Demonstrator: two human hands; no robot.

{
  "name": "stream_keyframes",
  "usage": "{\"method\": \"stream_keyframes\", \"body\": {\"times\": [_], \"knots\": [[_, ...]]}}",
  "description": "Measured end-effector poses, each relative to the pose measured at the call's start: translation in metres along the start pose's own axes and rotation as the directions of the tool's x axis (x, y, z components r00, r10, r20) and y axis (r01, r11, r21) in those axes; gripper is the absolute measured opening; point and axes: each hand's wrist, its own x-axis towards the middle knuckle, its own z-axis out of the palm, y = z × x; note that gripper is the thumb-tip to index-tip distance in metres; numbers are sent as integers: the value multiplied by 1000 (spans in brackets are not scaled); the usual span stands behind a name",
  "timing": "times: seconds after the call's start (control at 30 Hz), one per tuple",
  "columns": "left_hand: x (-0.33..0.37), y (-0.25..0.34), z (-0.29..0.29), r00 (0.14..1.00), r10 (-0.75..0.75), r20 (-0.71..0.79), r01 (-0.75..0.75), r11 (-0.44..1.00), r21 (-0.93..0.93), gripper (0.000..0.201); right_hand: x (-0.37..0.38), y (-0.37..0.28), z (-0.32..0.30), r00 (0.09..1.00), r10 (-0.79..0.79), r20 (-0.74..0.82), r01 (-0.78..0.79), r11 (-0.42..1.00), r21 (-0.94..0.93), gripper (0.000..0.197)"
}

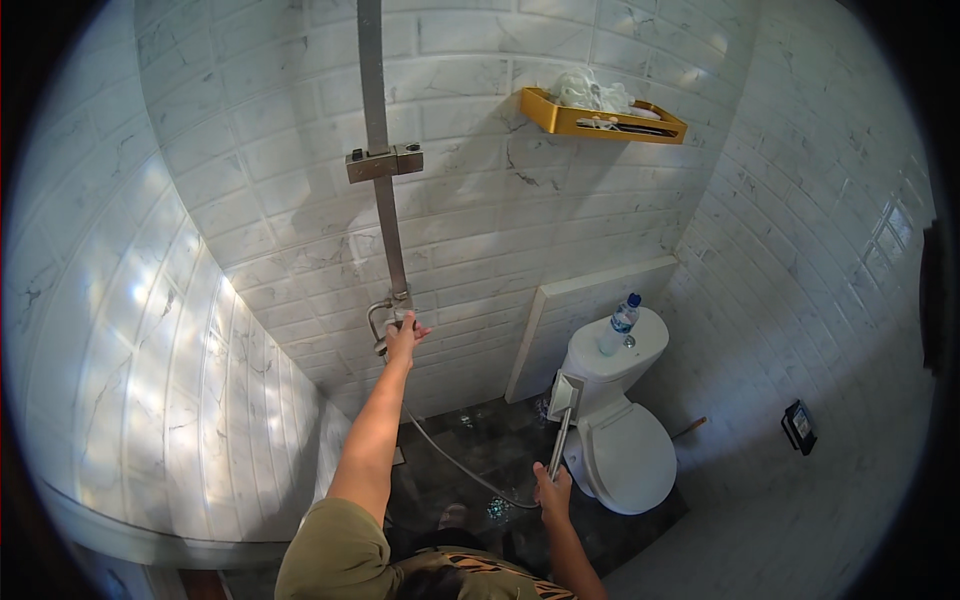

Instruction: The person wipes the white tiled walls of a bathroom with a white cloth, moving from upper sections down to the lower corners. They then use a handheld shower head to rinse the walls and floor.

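My left arm reaches out to the shower tap (381,347) low on the tiled wall. The fingers of my left hand (402,338) are closed about its knob, with one or two fingertips sticking out to the right. In my right hand (553,490) is the handle of a hand shower (566,392), gripped near its lower end. Its square head points up and away, in front of the toilet. A grey hose (450,456) sags from the tap side across to my right hand. I see no water coming from the head.
A metal shower rail (385,225) with an unused holder (384,163) rises above the tap. The white toilet (630,455) stands right, a plastic bottle (620,325) on its tank. A gold shelf (600,122) holds a white bath puff (590,92). The dark floor (465,435) looks wet.
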Motion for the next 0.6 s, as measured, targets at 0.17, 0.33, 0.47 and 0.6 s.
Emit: {"method": "stream_keyframes", "body": {"times": [0.17,0.33,0.47,0.6], "knots": [[-4,5,0,1000,-15,-23,17,998,57,51,7,-10,-18,997,-47,67,47,999,7,29],[-7,8,1,993,-118,3,118,989,-89,51,28,-3,-23,991,-106,86,109,993,-37,28],[-1,5,-5,992,-121,33,125,977,-170,49,40,0,-18,963,-232,139,251,959,-132,24],[-2,2,-7,987,-133,95,149,970,-191,45,31,-29,2,946,-288,150,288,957,17,24]]}}
